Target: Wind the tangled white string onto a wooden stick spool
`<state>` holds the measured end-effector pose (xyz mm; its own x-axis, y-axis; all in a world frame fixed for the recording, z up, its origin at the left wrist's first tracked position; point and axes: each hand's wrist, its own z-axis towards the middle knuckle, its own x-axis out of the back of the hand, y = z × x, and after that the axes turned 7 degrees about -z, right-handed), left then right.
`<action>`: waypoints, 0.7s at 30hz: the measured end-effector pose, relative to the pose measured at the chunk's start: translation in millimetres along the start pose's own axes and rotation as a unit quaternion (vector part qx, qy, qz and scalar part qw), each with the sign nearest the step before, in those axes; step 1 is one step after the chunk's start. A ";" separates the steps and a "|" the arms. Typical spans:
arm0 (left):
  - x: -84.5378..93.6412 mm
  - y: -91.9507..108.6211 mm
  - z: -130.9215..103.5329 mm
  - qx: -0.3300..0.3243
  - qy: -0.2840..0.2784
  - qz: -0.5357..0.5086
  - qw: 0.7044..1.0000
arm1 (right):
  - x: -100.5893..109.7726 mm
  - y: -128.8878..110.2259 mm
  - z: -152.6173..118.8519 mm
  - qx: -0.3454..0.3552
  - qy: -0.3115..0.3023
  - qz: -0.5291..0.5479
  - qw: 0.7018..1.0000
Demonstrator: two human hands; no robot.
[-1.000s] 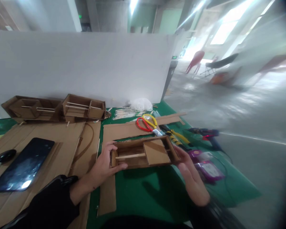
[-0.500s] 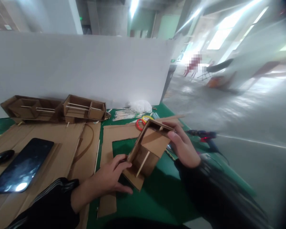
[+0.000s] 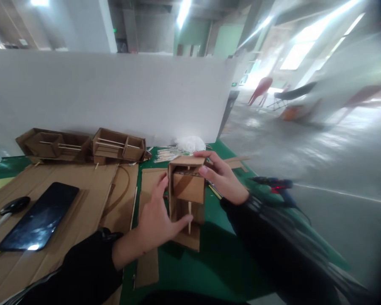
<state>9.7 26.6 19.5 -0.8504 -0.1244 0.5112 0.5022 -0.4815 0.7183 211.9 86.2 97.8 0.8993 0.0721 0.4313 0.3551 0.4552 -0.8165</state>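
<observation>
A small open-fronted cardboard box point(image 3: 188, 188) stands nearly upright before me, with a wooden stick point(image 3: 189, 207) running lengthwise inside and a cardboard panel across its upper part. My right hand point(image 3: 224, 178) grips its upper right corner, thumb in front and fingers over the top. Spread wide at the box's left side is my left hand point(image 3: 155, 220); its fingertips are by the left wall and its thumb reaches across the front, near the stick. Whether that thumb touches the stick I cannot tell.
Similar cardboard boxes with sticks point(image 3: 119, 146) stand against the white partition point(image 3: 114, 93). A phone point(image 3: 40, 216) and a black mouse-like object point(image 3: 15, 205) lie on cardboard sheets point(image 3: 92, 199) at left. Thin sticks point(image 3: 167, 154) lie behind the box; a power drill point(image 3: 274, 184) is at right.
The box has turned from a slant to nearly upright, its top moving left with my right hand. My left thumb has come up across the box's front.
</observation>
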 end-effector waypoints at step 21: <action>-11.7 -4.1 22.5 -0.028 0.106 -0.089 0.990 | -39.9 -37.1 -29.7 0.092 0.141 -0.184 0.968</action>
<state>21.0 49.6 21.1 -0.9411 -0.2108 0.2645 0.3380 -0.5580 0.7579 170.4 40.1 99.5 0.7636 -0.3582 0.5372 0.6365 0.5572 -0.5333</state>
